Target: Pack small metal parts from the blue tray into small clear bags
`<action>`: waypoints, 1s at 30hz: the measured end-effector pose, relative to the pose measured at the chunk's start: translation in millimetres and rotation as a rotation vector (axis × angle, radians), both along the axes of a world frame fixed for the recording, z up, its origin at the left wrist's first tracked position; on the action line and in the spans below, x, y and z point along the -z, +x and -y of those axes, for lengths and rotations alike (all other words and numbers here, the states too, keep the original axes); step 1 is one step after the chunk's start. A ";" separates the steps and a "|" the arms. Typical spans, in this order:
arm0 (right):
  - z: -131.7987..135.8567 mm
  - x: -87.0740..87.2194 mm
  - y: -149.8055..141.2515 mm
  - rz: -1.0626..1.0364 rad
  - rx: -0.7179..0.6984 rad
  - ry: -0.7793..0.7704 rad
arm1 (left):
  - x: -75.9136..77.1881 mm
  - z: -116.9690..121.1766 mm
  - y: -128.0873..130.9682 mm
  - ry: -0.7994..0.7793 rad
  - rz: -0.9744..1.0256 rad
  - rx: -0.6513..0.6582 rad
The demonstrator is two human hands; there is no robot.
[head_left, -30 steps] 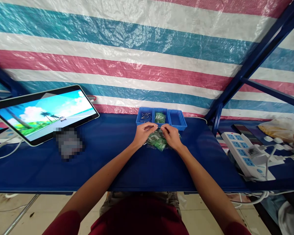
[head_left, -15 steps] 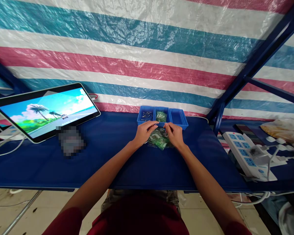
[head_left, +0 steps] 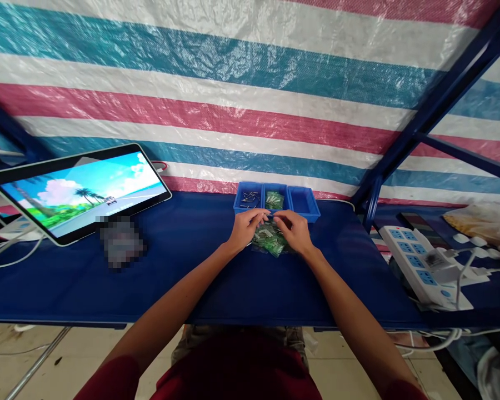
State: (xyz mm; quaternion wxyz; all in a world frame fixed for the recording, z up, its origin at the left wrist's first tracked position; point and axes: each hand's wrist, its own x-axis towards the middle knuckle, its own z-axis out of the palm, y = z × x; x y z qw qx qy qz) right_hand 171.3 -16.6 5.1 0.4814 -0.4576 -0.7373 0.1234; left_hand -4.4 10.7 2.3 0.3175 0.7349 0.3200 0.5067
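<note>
Both hands are close together over a pile of small green plastic packets (head_left: 271,240) on the table. My left hand (head_left: 245,229) is closed in a pinch at the pile's left side; what its fingertips hold is too small to name. From the right, my right hand (head_left: 294,229) is curled with thumb and fingers pressed together, its tips almost meeting the left ones. Just beyond the hands stand blue bins: the left bin (head_left: 236,204) has loose metal pins or screws in it, the middle bin (head_left: 286,201) a green packet with metal pieces, and the right bin (head_left: 304,203) shows a bare bottom.
A tablet-like screen (head_left: 87,191) leans at the left, with a pixelated dark object (head_left: 121,243) before it. A white power strip (head_left: 410,258) with plugs and cables lies at the right. Blue frame posts (head_left: 400,150) and a striped tarp (head_left: 233,111) stand behind the table (head_left: 170,289).
My right fingertips have shifted left, closer to my left fingertips. The left hand stays nearly in place, its fingers slightly more curled. The picture on the screen has changed.
</note>
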 end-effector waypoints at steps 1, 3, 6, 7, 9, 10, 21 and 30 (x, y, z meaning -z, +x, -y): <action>-0.3 0.8 -0.4 0.006 -0.020 0.000 | 0.3 0.9 0.5 -0.024 0.021 0.023; -1.1 2.3 -0.5 0.020 -0.032 0.003 | 0.2 2.6 1.2 -0.081 0.063 0.070; -2.6 3.3 0.5 0.037 -0.032 0.017 | -1.1 4.5 1.4 -0.139 0.091 0.112; -3.0 3.4 0.8 0.039 -0.031 0.018 | -1.7 4.9 1.3 -0.146 0.088 0.115; -3.5 3.5 0.9 0.036 -0.025 0.007 | -2.9 5.4 1.2 -0.151 0.079 0.112; -3.5 3.6 0.6 0.034 -0.023 -0.003 | -3.4 5.5 1.2 -0.152 0.081 0.108; -2.4 4.2 -1.1 0.010 -0.008 -0.011 | -5.8 6.6 1.1 -0.194 0.142 0.159; -2.7 2.7 -0.5 0.050 -0.014 0.039 | -3.0 2.7 2.7 -0.063 0.051 -0.020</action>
